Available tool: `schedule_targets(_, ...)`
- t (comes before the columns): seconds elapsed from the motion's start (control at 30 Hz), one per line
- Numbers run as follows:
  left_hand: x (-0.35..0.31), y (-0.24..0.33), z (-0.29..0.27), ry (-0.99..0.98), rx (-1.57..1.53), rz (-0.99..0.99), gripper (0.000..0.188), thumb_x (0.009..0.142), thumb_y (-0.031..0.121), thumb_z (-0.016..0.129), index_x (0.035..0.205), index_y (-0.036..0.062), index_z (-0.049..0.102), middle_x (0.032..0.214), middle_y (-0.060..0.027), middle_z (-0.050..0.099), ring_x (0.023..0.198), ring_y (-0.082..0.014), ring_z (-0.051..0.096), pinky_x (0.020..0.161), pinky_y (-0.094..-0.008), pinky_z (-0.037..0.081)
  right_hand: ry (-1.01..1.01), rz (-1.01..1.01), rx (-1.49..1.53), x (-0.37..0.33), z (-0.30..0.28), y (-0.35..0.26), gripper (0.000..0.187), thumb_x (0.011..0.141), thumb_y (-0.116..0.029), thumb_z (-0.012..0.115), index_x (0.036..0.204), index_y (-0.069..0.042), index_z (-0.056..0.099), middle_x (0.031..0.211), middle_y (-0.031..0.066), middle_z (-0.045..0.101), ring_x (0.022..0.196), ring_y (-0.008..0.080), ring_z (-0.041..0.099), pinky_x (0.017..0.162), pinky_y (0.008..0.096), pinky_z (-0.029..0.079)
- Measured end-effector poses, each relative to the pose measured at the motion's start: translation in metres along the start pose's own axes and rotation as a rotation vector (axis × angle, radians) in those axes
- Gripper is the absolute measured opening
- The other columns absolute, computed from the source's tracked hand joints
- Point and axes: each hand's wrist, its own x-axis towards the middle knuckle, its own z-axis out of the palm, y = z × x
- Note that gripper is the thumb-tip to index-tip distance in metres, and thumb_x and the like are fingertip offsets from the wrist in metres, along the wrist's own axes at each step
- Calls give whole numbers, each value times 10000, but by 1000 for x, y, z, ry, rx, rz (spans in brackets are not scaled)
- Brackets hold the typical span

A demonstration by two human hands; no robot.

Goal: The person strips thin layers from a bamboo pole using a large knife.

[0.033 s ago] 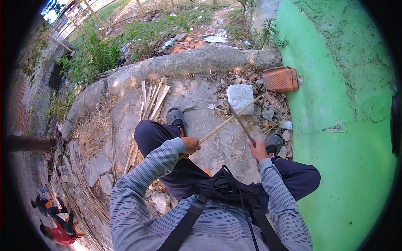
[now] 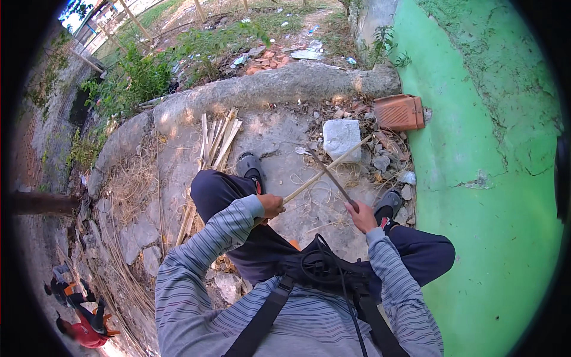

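Observation:
My left hand (image 2: 272, 206) is closed round the near end of a long pale wooden strip (image 2: 301, 188). The strip slants away to the right, its far end over a white block (image 2: 342, 137). In my right hand (image 2: 363, 218) is the handle of a long, narrow, dark-bladed knife (image 2: 339, 185). The blade points away and to the left, crossing the strip around its middle. I cannot tell whether its edge touches the wood. Both hands are between my spread knees, above the concrete ground (image 2: 288, 223).
Split pale strips (image 2: 220, 140) lie beyond my left knee. A ridged orange brick (image 2: 398, 112) and rubble (image 2: 382, 160) sit against the green wall (image 2: 476, 149) at right. A low kerb (image 2: 267, 86) runs across the far side. Two people (image 2: 83, 333) are at lower left.
My right hand has shifted slightly left, and the knife's tip has swung left and nearer, so the blade lies more slantwise across the strip. My left hand and the strip stay put.

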Motion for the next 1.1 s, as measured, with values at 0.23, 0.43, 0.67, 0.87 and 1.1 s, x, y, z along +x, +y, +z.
schedule_targets(0.23, 3, 14, -7, -8, 30, 16, 431, 1085, 415, 502, 1024, -6, 569, 709, -126, 718, 623, -320, 739, 624, -436, 610, 15, 176, 15, 21, -18, 35, 549, 997, -559, 608, 1072, -25, 711, 882, 233, 716, 841, 431, 699, 760, 473, 515)
schedule_targets(0.43, 12, -31, 19, 77, 29, 109, 429, 1084, 419, 518, 1013, -5, 528, 688, -110, 700, 618, -301, 737, 607, -429, 599, -131, 162, 4, 8, -16, -12, 567, 1007, -553, 595, 1119, -5, 691, 882, 235, 713, 859, 373, 707, 795, 462, 508)
schedule_targets(0.67, 15, -3, 0, -23, -30, 34, 397, 1069, 393, 546, 1044, -1, 588, 808, -151, 724, 771, -325, 746, 705, -456, 584, 117, 154, 28, 23, -24, 50, 558, 1031, -539, 575, 1065, 5, 693, 736, 128, 626, 647, 215, 588, 647, 399, 470)
schedule_targets(0.87, 24, -36, 18, -68, -44, 77, 368, 1066, 367, 543, 1086, 5, 608, 871, -165, 726, 801, -320, 744, 732, -441, 588, -77, 184, 71, 7, -11, 9, 504, 1010, -494, 615, 1072, -4, 712, 858, 205, 723, 794, 356, 701, 759, 467, 511)
schedule_targets(1.1, 35, -50, 25, -23, -31, 329, 306, 1105, 297, 469, 1098, -8, 491, 679, -80, 689, 568, -245, 732, 503, -369, 596, -9, 220, 58, 21, -22, 32, 520, 1004, -515, 615, 1119, -18, 714, 873, 207, 724, 819, 380, 697, 780, 463, 517)
